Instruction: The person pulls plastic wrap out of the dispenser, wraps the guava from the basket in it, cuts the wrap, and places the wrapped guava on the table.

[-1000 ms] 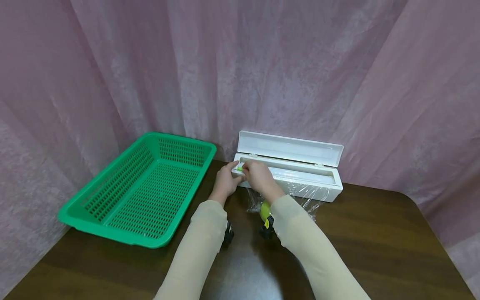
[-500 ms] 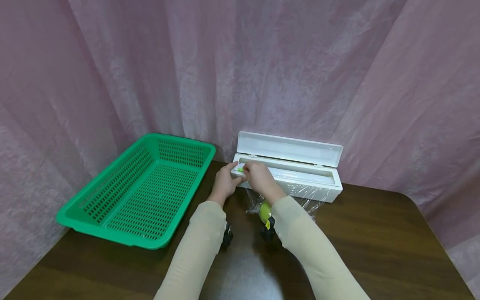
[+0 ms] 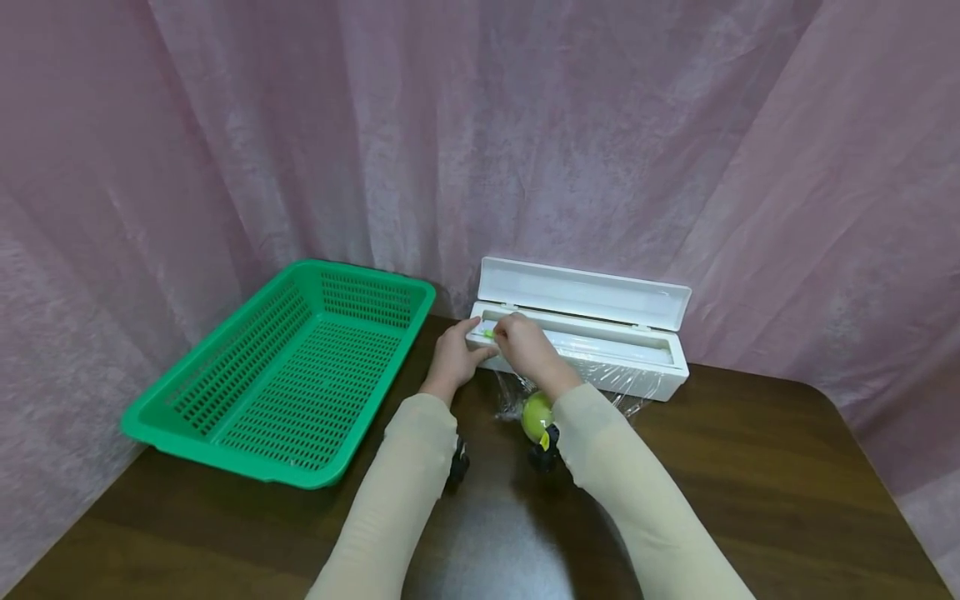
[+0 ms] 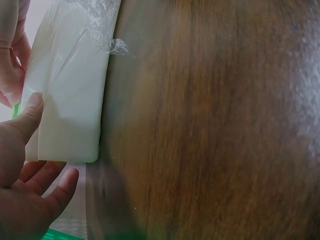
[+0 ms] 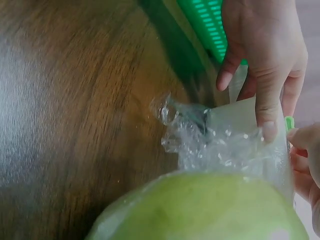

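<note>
A white cling film dispenser [image 3: 671,384] stands at the back of the table with its lid [image 3: 585,292] raised and a film roll inside. My left hand [image 3: 452,357] grips its left end, thumb [image 4: 31,111] on the front face and fingers round the end. The right hand [image 3: 528,350] pinches a small green slide cutter [image 5: 289,123] near that same end. Clear film [image 5: 215,147] hangs down the front, crumpled at its left edge. Under the right wrist lies a round green fruit [image 3: 535,415], with film over it in the right wrist view.
A large green plastic basket [image 3: 322,479] stands to the left on the brown wooden table [image 3: 765,483]. Pink curtain [image 3: 600,125] hangs right behind the dispenser and basket.
My right hand has shifted slightly to the right along the dispenser with the green slide cutter. The left hand keeps its grip on the end. More of the green fruit shows.
</note>
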Available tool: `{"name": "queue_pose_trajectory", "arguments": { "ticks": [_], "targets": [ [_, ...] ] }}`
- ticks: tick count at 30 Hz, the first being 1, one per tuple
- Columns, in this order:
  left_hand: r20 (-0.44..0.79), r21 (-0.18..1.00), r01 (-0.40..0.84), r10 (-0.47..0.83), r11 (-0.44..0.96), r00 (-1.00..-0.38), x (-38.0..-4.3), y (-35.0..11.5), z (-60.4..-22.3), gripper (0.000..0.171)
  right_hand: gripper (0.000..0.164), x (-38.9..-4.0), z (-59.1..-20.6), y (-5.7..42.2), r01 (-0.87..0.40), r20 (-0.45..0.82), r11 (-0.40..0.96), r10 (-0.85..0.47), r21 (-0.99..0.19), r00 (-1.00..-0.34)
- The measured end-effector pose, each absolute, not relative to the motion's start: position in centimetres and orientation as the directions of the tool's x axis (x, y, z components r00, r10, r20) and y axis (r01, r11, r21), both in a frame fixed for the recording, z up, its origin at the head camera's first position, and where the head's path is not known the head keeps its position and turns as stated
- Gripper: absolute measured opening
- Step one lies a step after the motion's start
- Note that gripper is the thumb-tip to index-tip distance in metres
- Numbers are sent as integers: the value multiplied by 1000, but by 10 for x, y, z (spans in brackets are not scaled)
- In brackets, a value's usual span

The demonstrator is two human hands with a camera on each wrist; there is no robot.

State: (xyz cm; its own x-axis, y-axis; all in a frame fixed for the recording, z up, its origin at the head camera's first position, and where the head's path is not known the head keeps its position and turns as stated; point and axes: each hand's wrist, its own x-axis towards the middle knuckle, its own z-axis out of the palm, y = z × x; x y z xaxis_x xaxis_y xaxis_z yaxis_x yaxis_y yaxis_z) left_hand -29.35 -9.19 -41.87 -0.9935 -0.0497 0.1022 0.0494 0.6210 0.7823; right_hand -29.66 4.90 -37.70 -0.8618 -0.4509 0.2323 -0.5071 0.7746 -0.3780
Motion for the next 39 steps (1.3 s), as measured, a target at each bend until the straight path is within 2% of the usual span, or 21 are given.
{"name": "queue_pose_trajectory", "arguments": {
  "ticks": [4,13,18,24,31,39],
  "targets": [
    [106,782,54,-48,622,-993,-294,-91,-419,65,26,-297,-377,49,-507,238,769,-448,-388,-862],
    [139,772,83,-39,631,-990,-291,-93,-417,65,16,-296,-378,46,-518,273,776,-444,-360,-854],
    [145,705,113,13,701,-989,-293,-94,-414,66,15,-298,-380,47,-529,297,769,-443,-358,-846],
    [65,632,87,58,770,-996,-295,-94,-405,66,15,-300,-381,50,-545,294,755,-462,-365,-837],
    [30,648,40,27,760,-999,-295,-93,-400,66,14,-299,-377,50,-579,313,745,-492,-332,-812],
    [21,668,29,21,743,-1000,-293,-92,-400,66,18,-297,-373,51,-525,230,806,-476,-274,-849]
  ]
}}
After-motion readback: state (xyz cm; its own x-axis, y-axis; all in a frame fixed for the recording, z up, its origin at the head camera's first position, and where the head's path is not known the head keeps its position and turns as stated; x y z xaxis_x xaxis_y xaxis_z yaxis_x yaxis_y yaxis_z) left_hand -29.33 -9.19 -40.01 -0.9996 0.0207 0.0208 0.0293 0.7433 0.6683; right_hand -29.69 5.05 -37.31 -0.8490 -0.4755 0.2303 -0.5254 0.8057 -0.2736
